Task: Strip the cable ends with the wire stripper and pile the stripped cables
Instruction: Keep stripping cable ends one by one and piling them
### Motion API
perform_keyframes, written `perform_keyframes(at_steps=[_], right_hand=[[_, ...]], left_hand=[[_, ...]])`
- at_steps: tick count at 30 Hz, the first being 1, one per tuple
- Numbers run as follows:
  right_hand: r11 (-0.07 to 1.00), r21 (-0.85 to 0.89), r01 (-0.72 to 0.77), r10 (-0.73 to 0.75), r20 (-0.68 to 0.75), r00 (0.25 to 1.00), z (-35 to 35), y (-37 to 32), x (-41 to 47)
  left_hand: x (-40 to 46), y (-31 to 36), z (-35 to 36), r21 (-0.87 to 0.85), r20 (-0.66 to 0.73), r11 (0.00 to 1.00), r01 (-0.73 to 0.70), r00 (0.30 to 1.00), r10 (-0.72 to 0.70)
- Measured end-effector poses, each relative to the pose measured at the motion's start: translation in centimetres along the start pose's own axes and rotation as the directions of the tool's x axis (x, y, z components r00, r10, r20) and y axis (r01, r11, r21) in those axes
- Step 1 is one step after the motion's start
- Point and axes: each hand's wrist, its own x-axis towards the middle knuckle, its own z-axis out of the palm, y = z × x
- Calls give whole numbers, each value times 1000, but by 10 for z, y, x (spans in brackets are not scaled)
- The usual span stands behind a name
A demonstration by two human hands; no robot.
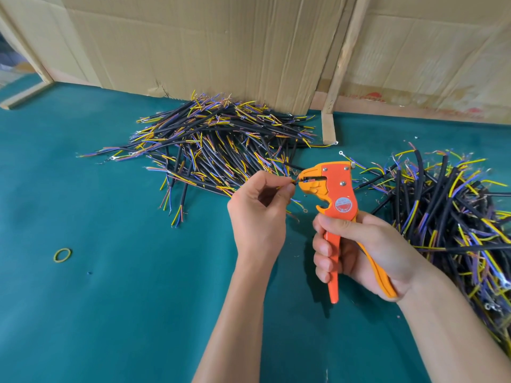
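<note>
My right hand (356, 246) grips the handles of an orange wire stripper (336, 194), held upright with its jaws pointing left. My left hand (258, 214) pinches a short cable (293, 200) by its thin coloured wires and holds their tips in the stripper's jaws; the rest of the cable hangs down behind my fingers. A big pile of black cables with yellow, blue and purple wire ends (218, 145) lies on the table behind my hands. A second heap of similar cables (453, 219) lies at the right.
The table is covered in teal cloth (124, 272). A yellow rubber band (62, 255) lies at the left. Cardboard sheets (221, 42) and a wooden post (329, 125) stand along the back edge.
</note>
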Motion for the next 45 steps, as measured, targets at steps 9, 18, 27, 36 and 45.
perform_keyframes(at_steps=[9,18,27,36,45], right_hand=[[1000,-18,8,-8,4,1000,0,0,-1],[1000,12,-24,24,-24,999,4,-1,-2],[998,-29,47,-50,-103,993,15,6,2],[995,75,73,-72,-8,997,5,1,-1],[997,74,-4,-1,62,998,10,0,-3]], left_hand=[[0,0,1,4,12,1000,-2,1000,2],[-1,-1,1,-8,9,1000,-10,1000,10],[1,-3,-1,-35,-6,999,1,1000,-1],[4,-6,0,-42,-76,998,37,996,-40],[2,-4,2,-64,-106,995,82,990,-88]])
